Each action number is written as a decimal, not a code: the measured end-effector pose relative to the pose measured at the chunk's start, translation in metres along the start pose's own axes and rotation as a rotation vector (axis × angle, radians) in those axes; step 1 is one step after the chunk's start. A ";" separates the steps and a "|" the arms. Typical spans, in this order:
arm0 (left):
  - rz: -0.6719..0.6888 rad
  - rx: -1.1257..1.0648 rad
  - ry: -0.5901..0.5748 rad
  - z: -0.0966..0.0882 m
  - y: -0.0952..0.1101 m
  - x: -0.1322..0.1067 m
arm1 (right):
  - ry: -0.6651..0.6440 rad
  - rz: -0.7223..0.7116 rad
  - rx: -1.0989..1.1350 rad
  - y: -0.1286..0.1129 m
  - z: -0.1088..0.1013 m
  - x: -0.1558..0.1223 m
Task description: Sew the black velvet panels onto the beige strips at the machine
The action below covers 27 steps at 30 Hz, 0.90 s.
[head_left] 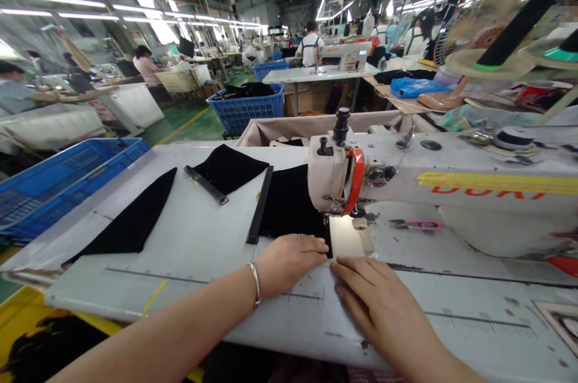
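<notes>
A black fabric piece (291,202) lies on the sewing table, its right edge by the needle area of a white sewing machine (332,175). My left hand (289,259), with a bracelet at the wrist, rests on the near right corner of this fabric, fingers lying over it rather than wrapped round it. To its right, my right hand (383,302) lies with fingers stretched out on the machine bed, fingertips at the near edge of the lit needle plate (347,237). Its thumb stands a little apart. Any thread between the hands is too small to make out.
Left on the table lie a black triangular fabric piece (130,220) and another black piece (232,167) with a dark strip. Pink-handled thread snips (419,225) lie under the machine arm. Blue baskets (76,172) stand beyond the left edge. Other people work in the background.
</notes>
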<state>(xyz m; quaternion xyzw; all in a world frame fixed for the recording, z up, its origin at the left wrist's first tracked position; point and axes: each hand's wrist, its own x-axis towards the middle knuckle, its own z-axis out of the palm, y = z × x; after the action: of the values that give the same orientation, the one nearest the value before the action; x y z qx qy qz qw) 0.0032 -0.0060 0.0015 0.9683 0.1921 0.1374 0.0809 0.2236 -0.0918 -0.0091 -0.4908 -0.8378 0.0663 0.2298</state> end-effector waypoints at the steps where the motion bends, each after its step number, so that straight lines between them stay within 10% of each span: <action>1: -0.001 0.006 0.005 0.001 -0.004 0.002 | -0.010 0.004 -0.007 0.002 0.000 0.003; 27: -0.310 0.013 0.160 0.002 -0.048 0.036 | 0.043 0.061 -0.038 0.026 0.005 0.057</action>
<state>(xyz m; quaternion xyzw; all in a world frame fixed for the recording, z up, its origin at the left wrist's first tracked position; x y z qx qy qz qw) 0.0187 0.0513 -0.0020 0.9136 0.3458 0.1987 0.0792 0.2184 -0.0290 -0.0044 -0.5218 -0.8184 0.0467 0.2362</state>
